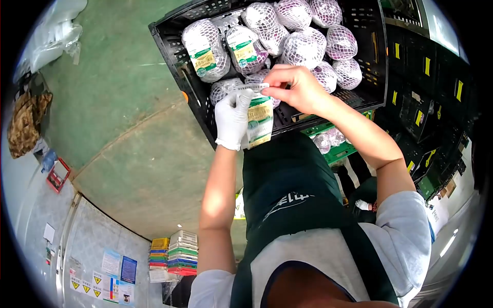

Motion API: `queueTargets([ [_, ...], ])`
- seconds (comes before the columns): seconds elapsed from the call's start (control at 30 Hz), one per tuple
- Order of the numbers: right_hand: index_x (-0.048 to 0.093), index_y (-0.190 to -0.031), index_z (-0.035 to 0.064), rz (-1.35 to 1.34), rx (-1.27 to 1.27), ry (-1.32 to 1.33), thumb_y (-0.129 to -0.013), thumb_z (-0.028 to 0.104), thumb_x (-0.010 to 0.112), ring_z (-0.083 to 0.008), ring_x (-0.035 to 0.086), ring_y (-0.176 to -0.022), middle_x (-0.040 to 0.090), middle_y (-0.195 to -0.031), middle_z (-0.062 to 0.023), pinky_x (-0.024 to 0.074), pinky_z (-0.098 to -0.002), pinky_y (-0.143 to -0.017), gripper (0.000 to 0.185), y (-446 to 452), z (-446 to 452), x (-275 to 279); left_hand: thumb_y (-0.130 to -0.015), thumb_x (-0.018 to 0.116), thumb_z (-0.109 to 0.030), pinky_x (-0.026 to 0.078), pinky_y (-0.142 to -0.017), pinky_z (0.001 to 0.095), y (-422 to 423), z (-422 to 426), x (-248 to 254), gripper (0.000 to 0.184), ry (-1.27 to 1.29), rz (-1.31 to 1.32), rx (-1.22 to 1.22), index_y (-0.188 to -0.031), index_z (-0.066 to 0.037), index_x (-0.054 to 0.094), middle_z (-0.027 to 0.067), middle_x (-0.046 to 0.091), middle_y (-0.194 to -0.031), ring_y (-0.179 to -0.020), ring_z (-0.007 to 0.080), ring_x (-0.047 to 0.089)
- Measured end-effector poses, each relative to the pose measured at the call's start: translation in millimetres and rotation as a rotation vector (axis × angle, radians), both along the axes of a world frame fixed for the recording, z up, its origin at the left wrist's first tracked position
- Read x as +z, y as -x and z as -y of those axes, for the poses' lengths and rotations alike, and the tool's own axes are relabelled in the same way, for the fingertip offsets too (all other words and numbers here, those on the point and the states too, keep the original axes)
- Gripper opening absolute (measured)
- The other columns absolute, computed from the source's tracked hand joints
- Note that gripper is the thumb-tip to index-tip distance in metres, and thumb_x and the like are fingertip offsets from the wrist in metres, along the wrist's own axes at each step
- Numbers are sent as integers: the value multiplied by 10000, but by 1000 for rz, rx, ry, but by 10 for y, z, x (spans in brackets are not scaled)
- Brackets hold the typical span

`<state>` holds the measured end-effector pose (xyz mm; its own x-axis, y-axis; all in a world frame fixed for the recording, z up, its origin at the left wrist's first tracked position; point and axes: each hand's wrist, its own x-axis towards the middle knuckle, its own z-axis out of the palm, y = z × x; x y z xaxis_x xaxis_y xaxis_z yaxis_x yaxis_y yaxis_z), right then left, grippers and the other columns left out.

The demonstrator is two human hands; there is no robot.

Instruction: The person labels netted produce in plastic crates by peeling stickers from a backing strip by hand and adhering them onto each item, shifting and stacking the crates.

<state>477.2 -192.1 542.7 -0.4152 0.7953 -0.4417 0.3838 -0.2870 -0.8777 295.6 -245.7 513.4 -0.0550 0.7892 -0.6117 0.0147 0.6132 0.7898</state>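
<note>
Two netted packs at the left of the black crate (379, 54) carry a green and gold label each: the outer pack (218, 61) and the inner pack (261, 55) beside it. The other packs (304, 47) in the crate show no label on the sides that face up, though their undersides are hidden, so labelling looks to be only at an early stage here, with most of the crate left

The label strip (261, 117) is over the near edge of the crate, hanging down in front of the person's apron (292, 179). The gloved left hand (230, 120) grasps its upper left part, fingers closed on it. The bare right hand (300, 90) pinches the end of a narrow printed band (251, 87) between thumb and fingers, so the band runs from one hand to the other. Whether it is coming away from the labels or is joined to them, I cannot tell. Neither hand grips a pack. Below the black crate, a green crate (343, 151) holds more netted packs (323, 142), with no label that I can make out
</note>
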Motion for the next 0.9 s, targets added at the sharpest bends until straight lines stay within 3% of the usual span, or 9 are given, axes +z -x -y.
queueTargets([
  [0.13,628,-898,30,207,95,-416,-844,140,636,-198,577,-824,617,-811,-75,469,-306,-725,123,1,-265,-362,-813,719,-141,478,-757,263,-252,-300,230,346,-174,246,267,-1056,16,529,43,617,-904,-823,127,585],
  [0.23,627,-1006,41,273,-228,-580,-852,299,620,-247,602,-723,624,-804,-105,479,-318,-682,300,-279,-1069,-1023,-797,684,-26,469,-741,240,-256,4,-13,221,133,288,113,-995,6,591,33,616,-920,-834,90,568],
  [0.27,497,-1160,1,583,85,-533,-748,277,662,-365,529,-976,535,-1048,-174,435,-450,-870,523,-404,-1243,-1296,-797,685,-30,464,-731,236,-221,126,-114,188,260,261,45,-965,4,607,32,613,-920,-825,82,560],
  [0.33,508,-1116,-2,918,230,-540,-721,273,688,-366,531,-977,535,-1031,-182,439,-460,-852,514,-450,-1217,-1267,-812,676,-48,453,-704,224,-207,317,-301,129,212,241,103,-905,13,611,11,597,-870,-779,61,536],
  [0.4,521,-1078,19,874,-120,-899,-681,241,710,-370,522,-985,531,-1011,-182,441,-466,-837,493,-324,-1140,-1279,-816,672,-48,451,-696,220,-253,301,-254,119,176,230,195,-891,15,605,0,586,-842,-759,57,529],
  [0.57,526,-1148,46,657,140,-760,-719,91,623,-365,507,-1002,528,-1054,-169,454,-435,-831,442,-352,-1123,-1289,-859,628,-59,455,-745,232,-290,-73,-122,236,128,287,122,-1073,39,603,29,635,-948,-823,68,559],
  [0.67,636,-1050,22,583,-53,-950,-879,285,602,-124,581,-785,637,-816,-46,473,-268,-744,316,-350,-939,-1168,-847,629,-37,458,-757,232,-278,-252,-171,291,-32,222,160,-1124,30,572,35,627,-987,-852,77,565],
  [0.73,649,-1058,20,-141,-38,165,-862,244,640,-100,577,-771,649,-824,-4,470,-254,-744,297,-466,-688,-588,-842,630,-22,458,-752,220,-283,-354,-156,275,-68,199,153,-1104,40,578,38,631,-965,-850,76,570],
  [0.9,682,-978,43,-134,-355,46,-805,144,710,-26,497,-626,612,-730,26,428,-199,-586,203,-621,-266,-313,-819,719,-91,365,-542,190,-538,-356,-194,158,12,204,192,-744,-34,592,-43,578,-691,-596,19,444],
])
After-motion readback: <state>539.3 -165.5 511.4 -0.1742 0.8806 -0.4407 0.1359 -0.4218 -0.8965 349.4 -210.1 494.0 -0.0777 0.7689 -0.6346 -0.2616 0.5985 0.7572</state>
